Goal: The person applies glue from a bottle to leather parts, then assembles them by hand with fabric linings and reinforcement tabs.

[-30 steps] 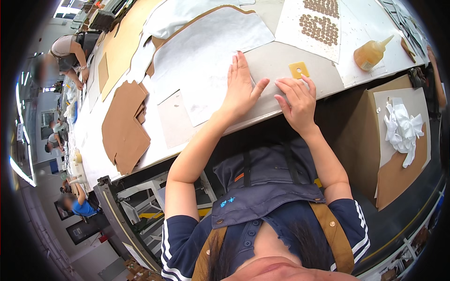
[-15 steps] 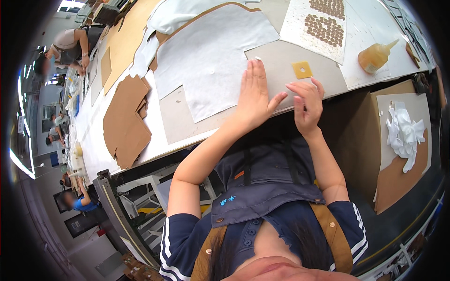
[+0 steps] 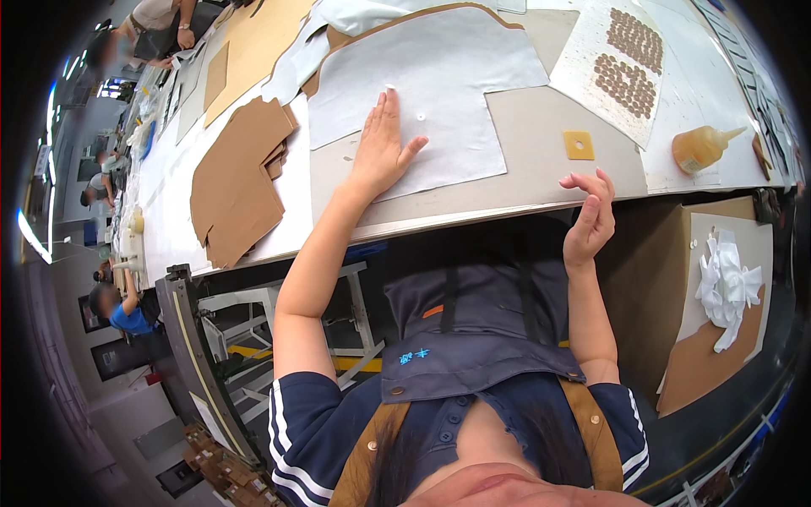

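Pale grey fabric, a large cut panel (image 3: 422, 93), lies flat on our worktop (image 3: 541, 144), and our left hand (image 3: 384, 144) now rests further up on it than half a second ago, fingers straight and close together, thumb spread, palm pressed down. Our right hand (image 3: 589, 221) has left the worktop: it hovers at the front edge, lifted clear, fingers loosely curled and apart, holding nothing. Before, its fingertips were touching the surface just beside the left hand. A small yellow square patch with a hole (image 3: 579, 144) sits near it on the worktop, and an amber squeeze bottle (image 3: 699, 149) lies further right.
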The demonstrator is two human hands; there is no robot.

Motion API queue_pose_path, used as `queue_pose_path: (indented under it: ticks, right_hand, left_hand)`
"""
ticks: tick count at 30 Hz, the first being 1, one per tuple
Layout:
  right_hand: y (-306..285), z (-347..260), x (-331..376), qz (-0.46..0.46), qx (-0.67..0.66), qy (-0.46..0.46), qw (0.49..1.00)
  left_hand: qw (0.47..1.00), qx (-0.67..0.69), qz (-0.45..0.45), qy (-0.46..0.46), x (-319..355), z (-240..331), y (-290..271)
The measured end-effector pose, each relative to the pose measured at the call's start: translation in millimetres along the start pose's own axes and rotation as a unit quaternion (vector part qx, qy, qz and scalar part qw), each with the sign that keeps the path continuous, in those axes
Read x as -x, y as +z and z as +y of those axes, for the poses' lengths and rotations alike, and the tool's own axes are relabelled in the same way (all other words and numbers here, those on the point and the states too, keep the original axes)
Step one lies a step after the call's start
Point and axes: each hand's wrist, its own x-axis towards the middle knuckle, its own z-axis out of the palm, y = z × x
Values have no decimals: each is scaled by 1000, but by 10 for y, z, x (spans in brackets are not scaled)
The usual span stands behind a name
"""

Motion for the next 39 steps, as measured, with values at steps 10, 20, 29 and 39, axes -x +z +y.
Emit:
queue_pose_path:
  ticks: [10,20,29,39]
  right_hand:
    - [59,-101,-40,-39,8,-42,998]
    - [199,-255,-285,-64,-10,-65,996]
    - [381,-171,-816,-204,-202,278,917]
    - [704,49,-1273,-332,-318,525,716]
  left_hand:
    - [979,-160,51,-117,491,-34,-54]
    - [994,40,-26,101,440,1389,247]
    - [984,170,48,17,548,910,-35]
    - [999,9,35,-40,680,736,-43]
